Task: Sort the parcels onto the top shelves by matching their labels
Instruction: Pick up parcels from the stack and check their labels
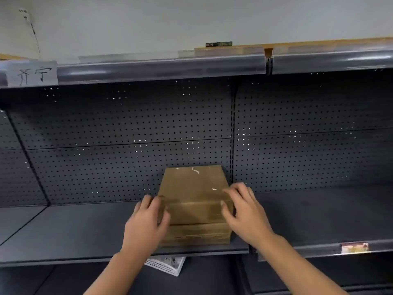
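Observation:
A brown cardboard parcel lies on the dark grey shelf, stacked on another flat brown box. My left hand grips its near left corner and my right hand grips its near right corner, fingers curled over the top edge. The parcel's label is not visible. A handwritten paper label is stuck on the front rail of the top shelf at the upper left.
A perforated dark back panel closes the shelf bay. A vertical upright divides it from the right bay. A white mesh basket sits below the shelf. A small coloured tag is on the right shelf edge.

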{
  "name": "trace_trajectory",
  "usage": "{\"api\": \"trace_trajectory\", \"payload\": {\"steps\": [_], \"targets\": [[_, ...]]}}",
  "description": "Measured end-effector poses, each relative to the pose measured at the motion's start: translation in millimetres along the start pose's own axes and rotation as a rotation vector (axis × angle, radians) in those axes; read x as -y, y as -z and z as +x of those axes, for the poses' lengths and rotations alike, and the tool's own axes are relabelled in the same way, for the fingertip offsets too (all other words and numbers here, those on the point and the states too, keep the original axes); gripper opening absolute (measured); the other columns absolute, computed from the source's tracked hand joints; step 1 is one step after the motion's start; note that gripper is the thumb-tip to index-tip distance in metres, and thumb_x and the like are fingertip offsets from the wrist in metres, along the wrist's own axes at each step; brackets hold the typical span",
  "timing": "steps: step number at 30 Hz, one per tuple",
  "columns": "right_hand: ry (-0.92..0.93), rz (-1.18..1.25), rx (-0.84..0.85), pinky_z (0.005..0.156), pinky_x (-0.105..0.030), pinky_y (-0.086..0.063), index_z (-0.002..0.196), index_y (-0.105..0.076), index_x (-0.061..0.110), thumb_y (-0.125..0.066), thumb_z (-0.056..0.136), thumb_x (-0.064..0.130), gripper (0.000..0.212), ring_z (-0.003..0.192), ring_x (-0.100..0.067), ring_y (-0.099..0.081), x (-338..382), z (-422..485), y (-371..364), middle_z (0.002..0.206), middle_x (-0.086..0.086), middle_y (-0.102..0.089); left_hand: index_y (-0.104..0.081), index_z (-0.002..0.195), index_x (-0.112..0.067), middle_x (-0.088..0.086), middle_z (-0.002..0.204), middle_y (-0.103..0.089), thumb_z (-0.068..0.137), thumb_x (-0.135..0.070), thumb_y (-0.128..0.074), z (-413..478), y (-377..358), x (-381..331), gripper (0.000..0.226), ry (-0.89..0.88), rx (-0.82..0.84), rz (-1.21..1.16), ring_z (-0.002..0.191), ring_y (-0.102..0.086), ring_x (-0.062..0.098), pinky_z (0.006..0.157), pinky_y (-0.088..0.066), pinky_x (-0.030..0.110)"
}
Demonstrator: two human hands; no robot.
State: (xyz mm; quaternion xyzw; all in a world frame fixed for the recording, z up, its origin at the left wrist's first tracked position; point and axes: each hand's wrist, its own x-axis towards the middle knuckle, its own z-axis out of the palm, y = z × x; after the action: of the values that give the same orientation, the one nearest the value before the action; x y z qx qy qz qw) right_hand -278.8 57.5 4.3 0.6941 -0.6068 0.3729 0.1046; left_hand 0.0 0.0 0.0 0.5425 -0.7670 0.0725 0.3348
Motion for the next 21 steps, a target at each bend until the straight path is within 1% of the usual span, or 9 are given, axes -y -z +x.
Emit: {"api": "trace_trajectory", "payload": {"steps": [1,3,6,10,13,16,18,19,21], "targets": [[-0.009,-0.012,-0.007,0.085,-0.035,-0.056,0.131,-0.067,0.014,-0.051,0.101,0.041,0.043,0.116,-0.019,-0.055,-0.2,7.7,-5.2,0.128,0.001,-0.056,-0.066,0.116,-0.022,-0.001,0.105,-0.058,0.093,-0.042,-0.053,6.9,-1.7,0.0,0.033,-0.011,0.011,0.004,0.094,-0.060,0.026,0.064,-0.057,0.039],[-0.057,-0.048,0.020,0.094,-0.038,-0.054,0.133,-0.066,0.013,-0.053,0.103,0.038,0.041,0.122,-0.022,-0.054,0.4,19.7,-13.7,0.134,-0.002,-0.056,-0.063,0.122,-0.020,0.004,0.115,-0.055,0.097,-0.048,-0.048,18.7,-6.9,-1.1,0.041,0.030,0.107,0.052,0.102,-0.058,0.031,0.073,-0.058,0.044],[-0.154,-0.053,0.098,0.099,-0.041,-0.053,0.139,-0.062,0.013,-0.053,0.106,0.037,0.042,0.128,-0.026,-0.054,-3.0,35.2,-30.4,0.141,-0.005,-0.054,-0.055,0.136,-0.024,0.006,0.131,-0.050,0.101,-0.056,-0.042,36.7,-17.4,-4.8,0.048,0.200,0.277,-0.078,0.116,-0.058,0.035,0.090,-0.055,0.047],[-0.366,0.105,0.137,0.099,-0.041,-0.053,0.150,-0.052,0.013,-0.054,0.105,0.040,0.052,0.135,-0.029,-0.050,-11.3,41.9,-45.2,0.147,-0.007,-0.050,-0.045,0.150,-0.022,0.007,0.141,-0.053,0.101,-0.056,-0.045,46.5,-28.4,-3.7,0.059,0.355,0.307,-0.337,0.119,-0.062,0.032,0.088,-0.052,0.040],[-0.554,0.327,0.127,0.106,-0.047,-0.051,0.158,-0.043,0.015,-0.057,0.101,0.048,0.067,0.137,-0.029,-0.051,-15.1,40.5,-52.6,0.150,-0.007,-0.050,-0.041,0.155,-0.022,0.002,0.135,-0.062,0.097,-0.053,-0.057,49.9,-30.6,-0.3,0.068,0.486,0.317,-0.530,0.117,-0.062,0.026,0.092,-0.051,0.039],[-0.722,0.564,0.151,0.108,-0.047,-0.053,0.154,-0.049,0.017,-0.060,0.090,0.058,0.077,0.129,-0.024,-0.060,-19.7,39.3,-56.8,0.144,-0.005,-0.061,-0.045,0.154,-0.020,-0.006,0.116,-0.065,0.095,-0.046,-0.065,53.5,-29.2,-0.1,0.067,0.663,0.357,-0.773,0.101,-0.063,0.018,0.085,-0.050,0.035],[-0.814,0.743,0.157,0.107,-0.049,-0.055,0.147,-0.057,0.021,-0.065,0.091,0.055,0.066,0.119,-0.022,-0.068,-20.3,39.6,-57.7,0.130,0.000,-0.071,-0.050,0.148,-0.019,-0.009,0.107,-0.064,0.094,-0.044,-0.067,52.8,-30.4,0.5,0.063,0.757,0.384,-0.905,0.098,-0.064,0.016,0.090,-0.053,0.038],[-0.842,0.809,0.168,0.107,-0.049,-0.055,0.146,-0.057,0.022,-0.067,0.094,0.052,0.060,0.117,-0.022,-0.069,-19.0,39.7,-56.7,0.128,0.001,-0.072,-0.049,0.149,-0.021,-0.008,0.107,-0.064,0.093,-0.045,-0.069,52.0,-30.7,0.2,0.064,0.810,0.395,-0.974,0.099,-0.065,0.018,0.095,-0.054,0.041],[-0.862,0.876,0.174,0.110,-0.047,-0.053,0.153,-0.051,0.025,-0.067,0.098,0.049,0.062,0.122,-0.023,-0.066,-17.1,39.6,-55.3,0.135,-0.001,-0.068,-0.045,0.153,-0.027,-0.002,0.115,-0.067,0.084,-0.049,-0.074,50.0,-35.4,1.3,0.078,0.892,0.393,-1.088,0.107,-0.065,0.024,0.104,-0.052,0.048]]}}
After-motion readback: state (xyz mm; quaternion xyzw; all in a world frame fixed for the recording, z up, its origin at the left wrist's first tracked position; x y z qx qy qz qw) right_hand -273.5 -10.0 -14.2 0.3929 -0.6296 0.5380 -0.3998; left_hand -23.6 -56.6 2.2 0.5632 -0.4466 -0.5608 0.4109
